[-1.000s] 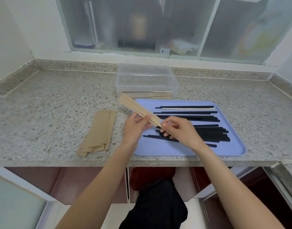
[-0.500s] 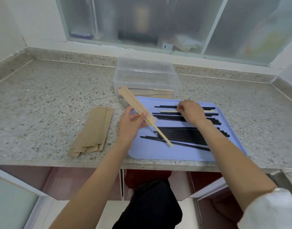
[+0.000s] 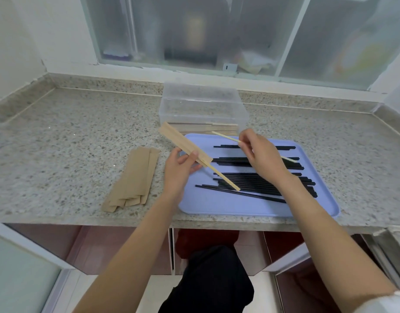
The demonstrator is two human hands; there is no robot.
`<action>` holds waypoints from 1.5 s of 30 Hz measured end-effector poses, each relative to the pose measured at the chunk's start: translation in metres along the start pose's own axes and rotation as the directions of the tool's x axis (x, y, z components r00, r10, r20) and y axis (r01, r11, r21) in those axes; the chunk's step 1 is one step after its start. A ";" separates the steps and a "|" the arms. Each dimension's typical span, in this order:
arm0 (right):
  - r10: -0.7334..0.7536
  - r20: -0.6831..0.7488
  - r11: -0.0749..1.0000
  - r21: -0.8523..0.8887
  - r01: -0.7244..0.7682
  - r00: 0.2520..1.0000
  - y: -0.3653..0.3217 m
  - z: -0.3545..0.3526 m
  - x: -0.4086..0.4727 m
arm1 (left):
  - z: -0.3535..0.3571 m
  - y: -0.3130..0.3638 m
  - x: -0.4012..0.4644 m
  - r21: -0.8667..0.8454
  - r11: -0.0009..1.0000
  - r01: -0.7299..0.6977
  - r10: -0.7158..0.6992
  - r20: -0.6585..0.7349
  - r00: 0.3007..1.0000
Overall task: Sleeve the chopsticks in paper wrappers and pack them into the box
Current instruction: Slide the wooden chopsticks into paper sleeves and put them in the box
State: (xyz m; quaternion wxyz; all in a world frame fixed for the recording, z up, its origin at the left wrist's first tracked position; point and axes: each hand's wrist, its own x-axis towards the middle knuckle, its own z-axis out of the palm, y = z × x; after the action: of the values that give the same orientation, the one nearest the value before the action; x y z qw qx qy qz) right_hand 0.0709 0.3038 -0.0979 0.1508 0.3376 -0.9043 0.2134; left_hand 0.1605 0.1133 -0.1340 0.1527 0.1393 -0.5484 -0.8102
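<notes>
While the left hand grips a paper wrapper with one pale chopstick poking out, the right hand pinches a second pale chopstick above the blue tray, the clear box just behind.

Hidden and indistinct regions
Light chopstick midsection hidden behind right hand; sleeved pairs in box blurred, count indeterminate; frosted window contents indistinct

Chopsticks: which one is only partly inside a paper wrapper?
The pale wooden chopstick sticking out of the wrapper that the left hand holds. The right hand holds another bare; the black ones lie unwrapped.
</notes>
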 end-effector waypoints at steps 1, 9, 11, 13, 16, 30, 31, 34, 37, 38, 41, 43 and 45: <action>0.004 -0.042 0.995 0.098 0.001 0.999 -0.008 -0.005 -0.008 | 0.001 0.001 -0.001 -0.023 1.000 0.004 -0.004 -0.014 1.000; -0.019 -0.076 0.994 0.108 0.028 0.997 -0.027 -0.016 -0.053 | 0.015 0.007 -0.021 -0.060 0.996 -0.060 0.056 -0.056 0.997; -0.030 -0.118 0.997 0.067 0.038 0.993 -0.029 -0.019 -0.058 | 0.017 0.008 -0.026 -0.051 0.997 -0.065 0.062 -0.056 0.996; -0.047 -0.172 0.998 0.021 0.051 0.984 -0.034 -0.023 -0.061 | 0.018 0.009 -0.030 -0.038 0.997 -0.066 0.064 -0.053 0.997; -0.084 -0.251 0.996 -0.041 0.076 0.964 -0.043 -0.024 -0.066 | 0.020 0.010 -0.036 -0.032 0.998 -0.059 0.057 -0.040 0.998; 0.054 -0.368 0.998 0.056 -0.036 0.928 -0.083 0.004 -0.089 | 0.017 0.007 -0.054 -0.092 0.995 -0.038 0.034 -0.038 0.999; 0.073 -0.361 0.995 0.086 -0.045 0.930 -0.087 0.006 -0.088 | 0.018 0.006 -0.056 -0.092 0.995 -0.038 0.035 -0.035 0.999; 0.079 -0.330 0.991 0.126 -0.039 0.941 -0.101 0.013 -0.083 | 0.020 0.002 -0.062 -0.104 0.994 -0.014 0.012 -0.019 1.000; 0.067 -0.301 0.992 0.121 -0.031 0.951 -0.103 0.012 -0.082 | 0.017 0.001 -0.063 -0.116 0.993 -0.024 0.019 -0.041 0.999; 0.082 -0.309 0.994 0.099 -0.054 0.948 -0.099 0.010 -0.084 | 0.014 0.003 -0.063 -0.123 0.992 -0.031 0.024 -0.064 0.998; 0.215 -0.378 0.976 0.059 -0.208 0.901 -0.075 0.002 -0.100 | 0.004 0.009 -0.057 -0.173 0.984 -0.050 0.029 -0.127 0.992; 0.397 -0.374 0.917 0.187 -0.352 0.838 -0.064 -0.001 -0.112 | -0.002 0.012 -0.052 -0.198 0.977 -0.076 0.046 -0.149 0.988; 0.594 -0.255 0.771 0.452 -0.449 0.763 -0.061 -0.003 -0.118 | -0.003 0.013 -0.049 -0.213 0.973 -0.095 0.061 -0.164 0.985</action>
State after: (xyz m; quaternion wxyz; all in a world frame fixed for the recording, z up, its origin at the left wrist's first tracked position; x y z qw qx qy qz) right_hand 0.1980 0.3285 -0.1271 0.1927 0.0405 -0.8589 0.4728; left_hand 0.2080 0.1257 -0.1200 0.2414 0.1630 -0.4470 -0.8458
